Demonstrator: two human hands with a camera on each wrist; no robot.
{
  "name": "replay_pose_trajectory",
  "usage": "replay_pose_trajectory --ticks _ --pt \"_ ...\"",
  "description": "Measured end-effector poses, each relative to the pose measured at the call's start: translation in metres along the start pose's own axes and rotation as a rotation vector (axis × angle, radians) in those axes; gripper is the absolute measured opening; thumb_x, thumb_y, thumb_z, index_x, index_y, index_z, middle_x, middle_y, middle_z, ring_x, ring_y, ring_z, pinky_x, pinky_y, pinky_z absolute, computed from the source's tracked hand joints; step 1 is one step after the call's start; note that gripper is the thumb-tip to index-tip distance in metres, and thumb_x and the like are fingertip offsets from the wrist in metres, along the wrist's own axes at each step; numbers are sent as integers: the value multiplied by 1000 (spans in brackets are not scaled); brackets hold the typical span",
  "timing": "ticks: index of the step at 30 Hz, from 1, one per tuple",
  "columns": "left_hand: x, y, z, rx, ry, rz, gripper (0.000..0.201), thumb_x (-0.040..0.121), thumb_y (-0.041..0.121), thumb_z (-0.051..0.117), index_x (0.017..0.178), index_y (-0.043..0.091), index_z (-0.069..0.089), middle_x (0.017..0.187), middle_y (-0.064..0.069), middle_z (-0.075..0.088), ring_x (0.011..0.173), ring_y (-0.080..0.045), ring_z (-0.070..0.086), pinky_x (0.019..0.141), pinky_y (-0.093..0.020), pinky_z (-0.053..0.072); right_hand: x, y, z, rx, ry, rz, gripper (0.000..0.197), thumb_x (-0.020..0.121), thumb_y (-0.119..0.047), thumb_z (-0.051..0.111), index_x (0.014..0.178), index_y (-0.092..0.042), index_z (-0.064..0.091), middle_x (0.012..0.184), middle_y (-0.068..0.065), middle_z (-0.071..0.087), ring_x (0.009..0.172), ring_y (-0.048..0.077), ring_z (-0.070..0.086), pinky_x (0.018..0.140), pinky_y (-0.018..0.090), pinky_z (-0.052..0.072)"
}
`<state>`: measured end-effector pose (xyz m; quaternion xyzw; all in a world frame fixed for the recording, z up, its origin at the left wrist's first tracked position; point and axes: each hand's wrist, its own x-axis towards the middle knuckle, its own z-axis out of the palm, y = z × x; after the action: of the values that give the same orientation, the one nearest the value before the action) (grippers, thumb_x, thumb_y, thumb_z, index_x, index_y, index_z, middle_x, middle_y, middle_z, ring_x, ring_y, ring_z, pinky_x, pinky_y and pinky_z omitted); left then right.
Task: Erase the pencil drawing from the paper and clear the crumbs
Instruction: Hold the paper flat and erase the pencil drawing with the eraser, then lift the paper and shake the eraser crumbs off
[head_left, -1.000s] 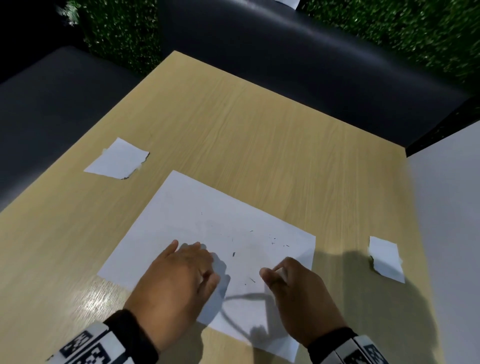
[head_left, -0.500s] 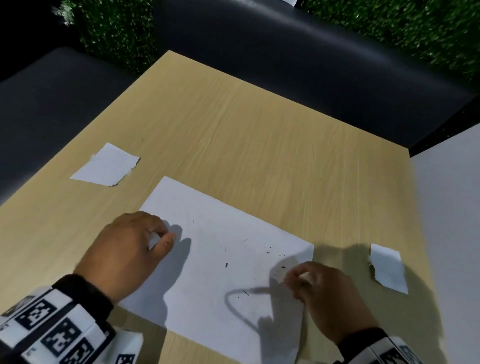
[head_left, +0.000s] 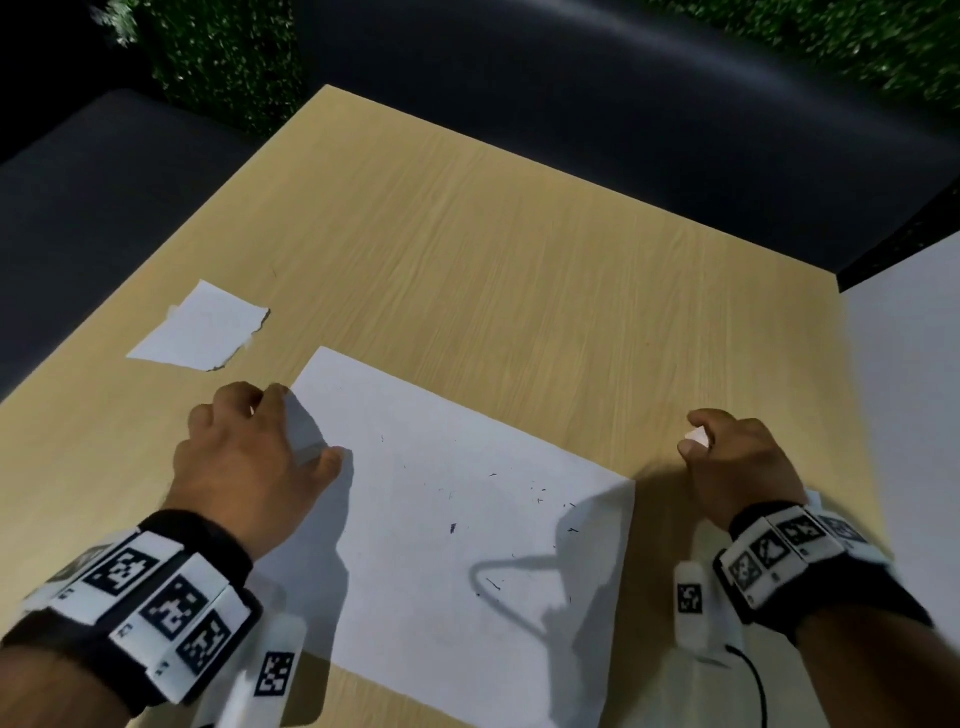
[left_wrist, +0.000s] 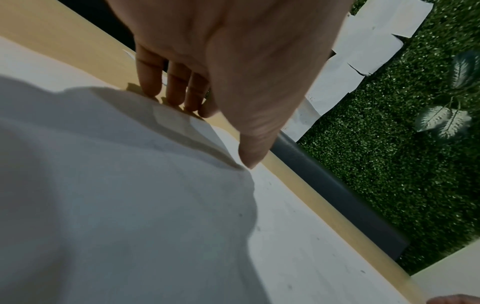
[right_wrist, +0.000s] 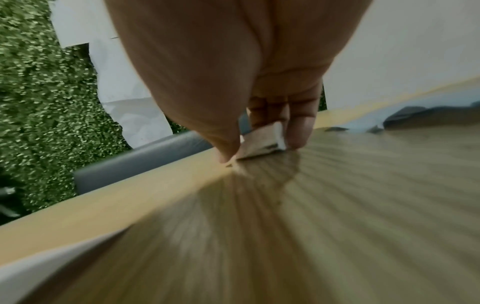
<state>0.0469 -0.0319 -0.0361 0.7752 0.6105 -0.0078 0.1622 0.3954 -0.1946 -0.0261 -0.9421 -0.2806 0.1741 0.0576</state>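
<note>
Two hands apart, left hand (head_left: 244, 467) fingers pinching paper (head_left: 457, 545) edge, right hand (head_left: 737, 462) fingers gripping eraser (head_left: 696, 439) beside paper

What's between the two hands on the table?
In the head view, the paper with dark eraser crumbs lies between the left hand and right hand.

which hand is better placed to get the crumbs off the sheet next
Left, probably. The left hand already grips the paper's left edge, bending it up, so it could tip the crumbs off. The right hand is off the sheet, pinching the eraser.
</note>
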Motion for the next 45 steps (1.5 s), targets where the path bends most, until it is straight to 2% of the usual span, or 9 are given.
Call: replay_pose_trajectory --ticks 4,7,10,16,23,27,35,39,45 --pt "-5 8 1 19 -31 -45 74 76 61 59 129 12 42 127 -10 37 112 -32 33 81 -44 39 -31 -11 -4 -101 122 -140 34 83 -41 51 112 -24 58 110 14 56 100 31 54 83 38 46" --pt "-9 11 1 -15 -64 -71 73 77 59 59 131 14 39 128 -9 34 113 -30 30 81 -44 40 -65 -21 12 -172 -63 -334 31 78 -55 45 96 -32 56 96 -1 59 93 23 58 75 34 49" --pt "-12 8 0 -117 -72 -67 66 79 51 61 131 16 40 125 -8 34 113 -30 29 85 -42 40 -74 -18 32 -149 -68 -283 53 79 -42 64 126 -22 49 124 1 50 116 21 45 97 34 39" --pt "-11 -4 -2 -307 -92 18 46 83 35 63 125 23 50 116 -2 42 109 -25 41 88 -33 36 -72 -22 31 -1 -2 -292 7 81 -25 65 86 -25 60 95 -4 53 80 11 50 65 20 35" --pt "8 -14 -26 -553 -166 44 54 80 39 71 127 24 49 100 3 64 87 -13 61 68 -27 44 -82 -24 -11 191 -46 -324 17 80 -21 68 68 -26 58 63 -6 62 63 10 59 55 24 39" --pt "13 -11 -46 -729 -286 99 22 83 32 69 104 32 64 85 16 72 73 5 64 64 -17 43 -90 -26 -45 306 19 -318 16 76 -19 70 66 -23 58 64 -2 64 54 10 54 54 25 41" --pt "-1 3 -87 -970 -73 236 13 78 32 74 91 32 75 95 11 73 91 -8 66 87 -39 48 -118 -27 -89 407 111 -315 13 81 -27 63 71 -23 56 62 4 61 57 24 57 49 33 45" --pt "-18 13 -98 -976 0 322 15 79 25 70 83 40 74 86 17 72 75 0 64 73 -15 45 -135 -29 -87 418 155 -301 14 83 -28 61 72 -24 55 63 2 60 57 18 54 47 26 39" --pt "-33 18 -107 -834 109 382 32 79 29 69 79 61 65 96 36 64 91 5 59 78 -16 42 -149 -25 -81 464 258 -257 16 85 -25 61 72 -22 54 63 1 60 58 14 53 48 25 36"
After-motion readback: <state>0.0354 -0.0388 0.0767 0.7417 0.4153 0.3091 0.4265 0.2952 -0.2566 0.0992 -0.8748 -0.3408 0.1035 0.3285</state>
